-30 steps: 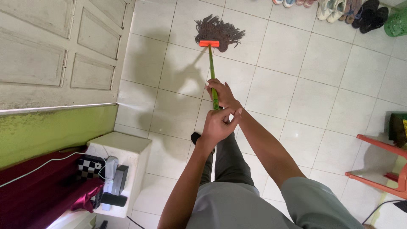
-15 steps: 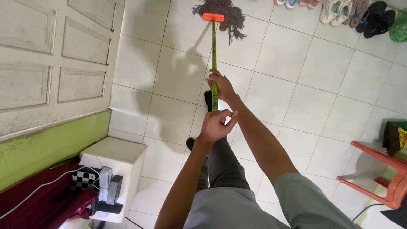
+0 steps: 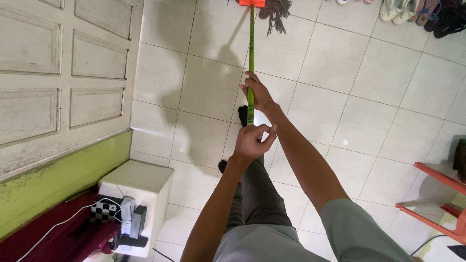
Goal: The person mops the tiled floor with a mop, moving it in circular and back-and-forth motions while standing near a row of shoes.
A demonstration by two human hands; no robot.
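Overhead, both hands are gripping the green mop handle [image 3: 251, 58], the right hand [image 3: 258, 93] ahead of the left hand [image 3: 251, 141], its brown mop head [image 3: 274, 8] lying on the white tiled floor [image 3: 330, 97] near the shoes [image 3: 417, 12].

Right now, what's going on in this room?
A person is mopping a white tiled floor. Both hands grip the green mop handle: the right hand further down the pole, the left hand at its near end. The brown string mop head is stretched out ahead, near a row of shoes along the far edge. A panelled door stands to the left, an orange plastic chair to the right.
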